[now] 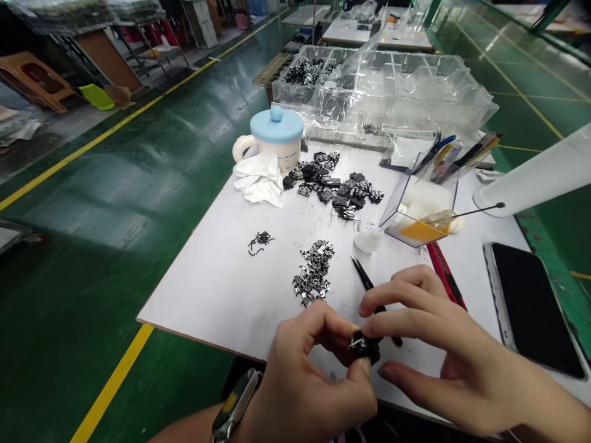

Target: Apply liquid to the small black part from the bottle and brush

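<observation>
My left hand (305,375) pinches a small black part (364,347) between thumb and fingertip, low over the white board's near edge. My right hand (443,351) meets it from the right, index finger and thumb touching the same black part. Black tweezers (364,280) lie on the board just behind my right fingers. A heap of small silver-black pieces (314,274) sits ahead of my left hand. A larger pile of black parts (337,184) lies farther back. A few thin black bits (260,241) lie to the left.
On the white board (221,283): a blue-lidded mug (274,138) with a crumpled tissue (259,178), a clear tilted bin of tools (425,197), a red-black tool (446,274), a phone (530,307). Clear plastic trays (392,86) stand behind. Green floor drops off left.
</observation>
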A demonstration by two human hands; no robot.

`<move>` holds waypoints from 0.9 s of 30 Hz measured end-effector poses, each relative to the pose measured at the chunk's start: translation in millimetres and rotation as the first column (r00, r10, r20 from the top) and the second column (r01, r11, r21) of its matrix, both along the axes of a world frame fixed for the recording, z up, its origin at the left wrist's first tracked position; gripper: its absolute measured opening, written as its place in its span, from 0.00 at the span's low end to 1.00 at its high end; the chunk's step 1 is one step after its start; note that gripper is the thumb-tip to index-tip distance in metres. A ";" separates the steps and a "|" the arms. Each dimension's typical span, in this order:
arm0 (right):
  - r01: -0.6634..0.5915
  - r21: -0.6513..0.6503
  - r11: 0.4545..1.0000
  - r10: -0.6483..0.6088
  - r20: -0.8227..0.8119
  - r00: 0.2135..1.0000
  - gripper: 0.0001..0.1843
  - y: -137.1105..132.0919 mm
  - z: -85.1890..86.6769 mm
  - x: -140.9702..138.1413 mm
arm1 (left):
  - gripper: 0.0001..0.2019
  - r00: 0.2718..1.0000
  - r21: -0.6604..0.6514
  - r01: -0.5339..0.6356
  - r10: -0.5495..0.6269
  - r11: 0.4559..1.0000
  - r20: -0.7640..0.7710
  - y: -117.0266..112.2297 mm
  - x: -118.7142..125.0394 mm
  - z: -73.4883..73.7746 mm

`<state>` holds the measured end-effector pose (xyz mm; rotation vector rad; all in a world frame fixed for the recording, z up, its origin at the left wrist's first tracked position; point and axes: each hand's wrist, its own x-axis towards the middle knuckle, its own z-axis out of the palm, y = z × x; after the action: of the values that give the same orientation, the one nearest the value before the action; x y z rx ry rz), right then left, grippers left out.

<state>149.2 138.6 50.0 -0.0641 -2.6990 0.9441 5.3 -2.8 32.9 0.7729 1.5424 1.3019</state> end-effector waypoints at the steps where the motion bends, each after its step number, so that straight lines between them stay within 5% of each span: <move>1: -0.007 -0.023 1.000 0.007 0.002 1.000 0.18 -0.2 -0.3 -0.8 | 0.07 0.998 0.019 0.002 -0.001 1.000 -0.064 -1.3 0.2 -0.7; 15: -0.015 -0.064 0.998 0.014 -0.017 1.000 0.14 -1.3 -2.0 -2.5 | 0.06 0.984 0.017 0.026 -0.023 1.000 -0.174 -0.3 1.2 0.4; 18: 0.154 -0.058 0.986 -0.161 -0.140 0.977 0.16 2.7 -4.3 1.1 | 0.06 0.984 -0.040 -0.002 -0.005 0.999 -0.179 0.8 2.1 -0.8; 20: 0.445 -0.090 0.891 -0.447 -0.352 0.823 0.17 12.8 -8.4 3.8 | 0.06 0.989 -0.059 -0.008 -0.001 0.998 -0.149 2.0 2.1 -1.3; 23: 0.798 -0.149 0.584 -0.665 -0.650 0.366 0.22 41.2 -18.1 9.1 | 0.06 0.997 -0.041 0.028 -0.031 0.999 -0.068 4.8 0.6 -0.9; 24: 0.837 -0.146 0.527 -0.665 -0.685 0.299 0.27 52.4 -21.8 11.6 | 0.06 0.998 -0.041 0.036 -0.038 0.999 -0.042 5.7 -0.1 -0.5; 27: 0.886 -0.061 0.460 -0.738 -0.581 0.343 0.25 79.3 -30.9 20.0 | 0.05 0.998 -0.072 0.054 -0.051 0.996 0.030 7.3 -2.0 -0.2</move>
<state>169.2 218.0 19.2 -0.9000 -1.7822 0.1782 3.2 4.6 32.7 0.7414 1.5291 1.2066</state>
